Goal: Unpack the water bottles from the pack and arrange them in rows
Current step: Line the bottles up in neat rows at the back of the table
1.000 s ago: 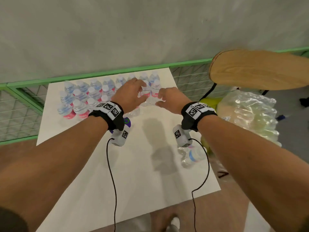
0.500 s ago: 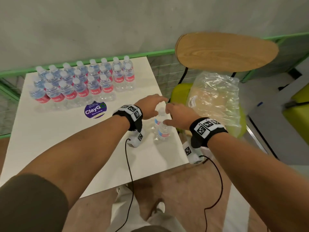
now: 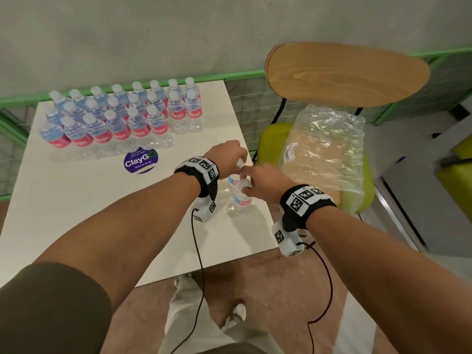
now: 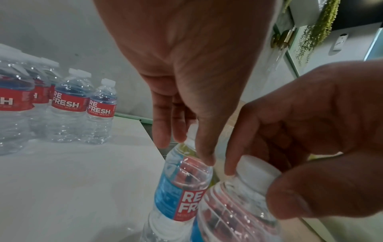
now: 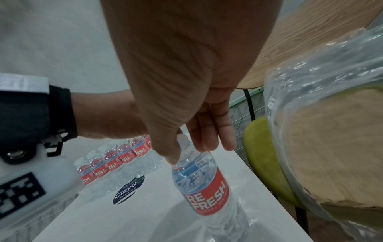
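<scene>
Clear plastic, red labels and white caps: two water bottles stand close together near the right edge of the white bench (image 3: 76,200), right under both sets of fingers. The left hand (image 3: 226,155) reaches down over the farther bottle (image 4: 182,183), its fingers (image 4: 204,147) pointing down around the cap and neck, thumb tip against the bottle's shoulder; they close loosely on the top of it, though the head view hides the contact. The right hand (image 3: 263,182) pinches the white cap of the nearer bottle (image 3: 241,198), thumb on one side and fingers (image 4: 238,157) on the other, as the left wrist view shows plainly. The two bottles touch or nearly touch at the shoulders, both upright with bases on the bench.

Beyond the fingers of the left hand, toward the far left of the bench, the arranged bottles (image 3: 122,116) stand in three rows against a green rail (image 3: 229,75), labels facing the person. Between those rows and the fingers lies a round purple sticker (image 3: 140,159) reading ClayGo.

Past the right hand's fingers, off the bench edge, a crumpled clear plastic wrap (image 3: 324,152) sits on a green chair seat (image 3: 270,139) with a wooden backrest (image 3: 344,72).
</scene>
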A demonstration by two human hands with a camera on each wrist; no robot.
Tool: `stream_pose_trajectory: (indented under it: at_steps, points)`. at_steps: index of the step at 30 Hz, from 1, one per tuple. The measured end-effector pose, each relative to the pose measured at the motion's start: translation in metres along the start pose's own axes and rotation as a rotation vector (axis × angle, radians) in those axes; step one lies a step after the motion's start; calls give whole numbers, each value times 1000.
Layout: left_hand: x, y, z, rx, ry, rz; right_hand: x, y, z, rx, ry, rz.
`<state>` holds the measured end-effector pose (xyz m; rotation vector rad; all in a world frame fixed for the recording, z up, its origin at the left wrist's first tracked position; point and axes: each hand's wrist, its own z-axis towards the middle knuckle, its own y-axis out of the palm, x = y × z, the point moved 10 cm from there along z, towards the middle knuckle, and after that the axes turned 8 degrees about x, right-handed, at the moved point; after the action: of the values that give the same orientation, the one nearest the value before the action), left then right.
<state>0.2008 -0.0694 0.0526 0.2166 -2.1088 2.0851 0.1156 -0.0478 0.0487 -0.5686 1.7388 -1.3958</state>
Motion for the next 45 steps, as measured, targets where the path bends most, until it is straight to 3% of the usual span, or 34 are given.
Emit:
stream_pose_trajectory:
  at_steps: [9,17,27,39,45]
  points:
    - [-56,-18,-3,-12,-97,-78,-1,-18,44,-8,27,34]
    - [-159,-49,17,26,-199,-10,-4,-46,157,72,66,76]
    - [-241,-60,63,27,-224,-6,-10,-23,273,47,95,98]
    - [-261,-60,74,-37,-155,-39,-23,-8,304,73,77,71]
    - [-260,-68,71,40,-185,7,-24,-7,301,58,57,52]
